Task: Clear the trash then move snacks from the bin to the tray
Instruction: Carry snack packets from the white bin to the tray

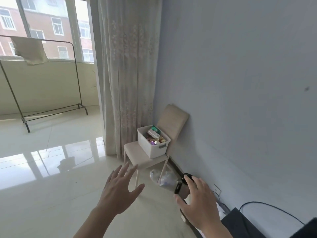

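Both hands are out front, left hand [118, 191] and right hand [199, 203], each grip apart with fingers spread and nothing clearly held. The bin [151, 149], packed with snacks [155, 138], sits on the chair [135, 153] against the wall, just beside the curtain [128, 74]. A plastic bag [164, 178] lies on the floor [51, 186] under that chair.

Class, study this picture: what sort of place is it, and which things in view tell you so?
Most likely a room in a flat: a floor-length curtain beside a glazed balcony with a clothes rack, a padded chair bearing a white bin of snacks, and a glossy tiled floor.
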`<state>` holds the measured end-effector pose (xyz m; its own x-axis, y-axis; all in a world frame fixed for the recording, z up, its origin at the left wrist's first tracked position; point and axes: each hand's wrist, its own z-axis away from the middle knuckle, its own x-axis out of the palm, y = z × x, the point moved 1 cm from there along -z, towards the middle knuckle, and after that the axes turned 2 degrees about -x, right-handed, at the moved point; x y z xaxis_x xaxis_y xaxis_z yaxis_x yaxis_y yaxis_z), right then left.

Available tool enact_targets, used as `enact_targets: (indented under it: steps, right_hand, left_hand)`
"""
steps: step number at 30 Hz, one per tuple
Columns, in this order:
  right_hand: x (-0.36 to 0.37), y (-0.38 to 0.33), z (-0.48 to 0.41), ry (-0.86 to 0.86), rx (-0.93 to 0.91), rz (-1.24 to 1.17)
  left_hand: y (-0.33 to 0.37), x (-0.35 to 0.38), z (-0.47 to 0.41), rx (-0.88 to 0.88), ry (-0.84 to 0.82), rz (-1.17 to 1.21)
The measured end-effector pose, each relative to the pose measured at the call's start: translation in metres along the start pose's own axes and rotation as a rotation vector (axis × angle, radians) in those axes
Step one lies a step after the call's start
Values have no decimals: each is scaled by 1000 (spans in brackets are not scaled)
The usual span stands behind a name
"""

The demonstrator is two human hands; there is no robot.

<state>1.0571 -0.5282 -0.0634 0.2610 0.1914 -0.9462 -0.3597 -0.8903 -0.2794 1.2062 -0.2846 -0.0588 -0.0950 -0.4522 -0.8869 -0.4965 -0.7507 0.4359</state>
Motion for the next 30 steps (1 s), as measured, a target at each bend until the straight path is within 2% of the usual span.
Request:
enact_targets:
  steps: [5,13,22,30]
  right_hand:
    - [18,-14,-103,8,5,66]
    - [47,-26,-223,20,39,62]
    - [118,-34,-363,-40,-1,-27]
    - [158,-11,-531,-70,-9,-82]
  left_hand:
    - [-30,1,-109,36,-18,13]
    - [-58,0,-235,66,-47,-4]
    - [-109,45,-346,20,-111,-34]
    - [-129,57,-497,-46,-121,-98]
